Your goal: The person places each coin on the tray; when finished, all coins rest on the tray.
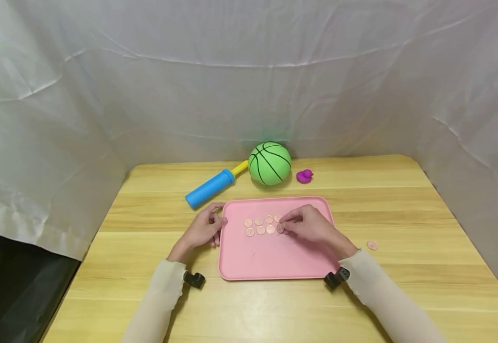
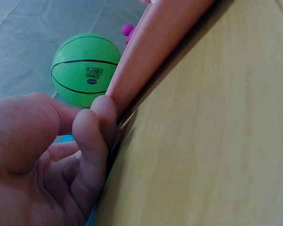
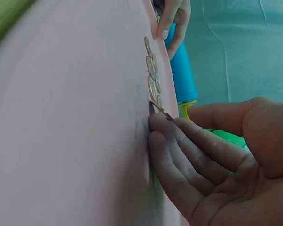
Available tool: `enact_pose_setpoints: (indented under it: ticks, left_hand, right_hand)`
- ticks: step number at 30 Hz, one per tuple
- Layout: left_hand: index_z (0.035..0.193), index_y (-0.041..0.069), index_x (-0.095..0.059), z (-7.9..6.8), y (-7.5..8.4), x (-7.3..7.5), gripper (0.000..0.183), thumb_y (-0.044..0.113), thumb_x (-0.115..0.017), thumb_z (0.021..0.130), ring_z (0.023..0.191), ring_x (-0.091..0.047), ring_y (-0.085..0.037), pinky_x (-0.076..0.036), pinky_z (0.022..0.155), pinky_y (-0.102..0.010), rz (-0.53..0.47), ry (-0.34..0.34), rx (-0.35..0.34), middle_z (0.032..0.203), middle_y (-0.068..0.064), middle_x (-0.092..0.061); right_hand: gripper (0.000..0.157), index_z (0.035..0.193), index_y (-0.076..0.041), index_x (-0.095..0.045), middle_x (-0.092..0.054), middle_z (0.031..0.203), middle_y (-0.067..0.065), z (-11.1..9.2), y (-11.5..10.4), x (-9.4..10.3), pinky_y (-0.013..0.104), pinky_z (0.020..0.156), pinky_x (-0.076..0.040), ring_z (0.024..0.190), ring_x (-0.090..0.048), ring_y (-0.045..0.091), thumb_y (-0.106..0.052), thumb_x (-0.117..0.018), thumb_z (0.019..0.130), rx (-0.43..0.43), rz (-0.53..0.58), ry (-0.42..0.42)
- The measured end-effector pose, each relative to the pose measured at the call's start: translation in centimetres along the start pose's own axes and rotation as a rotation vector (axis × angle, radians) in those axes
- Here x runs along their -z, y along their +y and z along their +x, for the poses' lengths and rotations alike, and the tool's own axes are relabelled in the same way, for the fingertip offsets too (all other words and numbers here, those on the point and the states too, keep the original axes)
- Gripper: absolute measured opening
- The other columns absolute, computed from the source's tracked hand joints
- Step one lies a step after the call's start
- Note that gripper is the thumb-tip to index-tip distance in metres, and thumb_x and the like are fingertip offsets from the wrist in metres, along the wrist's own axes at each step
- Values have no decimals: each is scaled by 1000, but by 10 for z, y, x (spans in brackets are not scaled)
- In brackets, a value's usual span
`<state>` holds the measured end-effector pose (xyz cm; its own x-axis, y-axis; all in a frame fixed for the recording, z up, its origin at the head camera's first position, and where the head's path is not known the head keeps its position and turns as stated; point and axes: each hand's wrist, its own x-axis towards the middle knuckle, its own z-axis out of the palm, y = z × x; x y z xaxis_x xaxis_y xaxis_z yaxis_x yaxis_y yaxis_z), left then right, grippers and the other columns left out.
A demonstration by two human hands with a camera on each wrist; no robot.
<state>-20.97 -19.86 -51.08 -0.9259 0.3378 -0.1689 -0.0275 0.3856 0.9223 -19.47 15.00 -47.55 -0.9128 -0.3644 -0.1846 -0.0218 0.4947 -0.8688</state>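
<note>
A pink tray (image 1: 249, 267) lies on the table, with copper-coloured coins (image 1: 260, 230) set out on it in two short rows. At the right end of the nearer row, my right hand (image 1: 310, 226) pinches a coin (image 3: 161, 110). That coin is tilted in the right wrist view, its lower edge close to the tray. My left hand (image 1: 201, 230) holds the tray's left rim, thumb at the edge and fingers curled along the outside. In the left wrist view, fingertips of the left hand (image 2: 66, 155) meet the rim.
Behind the tray are a green ball (image 1: 270, 163) with black lines, a blue pump (image 1: 210, 188) with a yellow handle, and a small purple duck (image 1: 304, 176). One loose coin (image 1: 372, 245) lies on the wood right of the tray. Pale cloth (image 1: 240, 95) hangs around the table.
</note>
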Motion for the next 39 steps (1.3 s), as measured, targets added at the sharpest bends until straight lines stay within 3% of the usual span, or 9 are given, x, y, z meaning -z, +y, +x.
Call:
enact_pose_setpoints:
  ticks: [8,15,24,33,39]
  left_hand:
    - [162,1,-43,0,-1,-1,53,9,-59,113,48,-62,-14,-57,41,-28,4,3,-14,83,-13,-62]
    - [163,3,-43,-1,0,-3,52,11,-59,113,48,-63,-15,-57,43,-27,12,0,5,83,-10,-62]
    - [162,6,-44,-1,1,-2,51,9,-58,113,49,-63,-15,-58,43,-28,23,12,7,84,-9,-62]
    - [162,3,-44,-3,2,-2,52,10,-59,113,49,-63,-15,-58,43,-28,10,8,1,82,-10,-62]
    - [162,5,-44,-3,4,-2,51,9,-58,113,49,-63,-15,-57,43,-26,11,14,8,82,-9,-61]
  right_hand:
    - [22,122,9,-76,-82,106,22,-9,8,15,32,85,-71,96,-81,29,-4,-64,108,84,1,52]
    - [21,122,-4,-80,-82,115,10,-27,16,31,18,92,-60,106,-77,22,-14,-69,107,50,-90,109]
    - [21,123,-3,-80,-81,122,13,-47,23,51,15,95,-58,113,-76,28,-7,-68,106,99,-89,136]
    - [21,118,-1,-78,-80,116,18,-64,30,64,19,89,-64,105,-76,31,5,-68,100,155,-84,146]
    - [20,118,-4,-79,-81,114,13,-77,33,70,19,90,-65,104,-76,21,2,-70,101,167,-131,184]
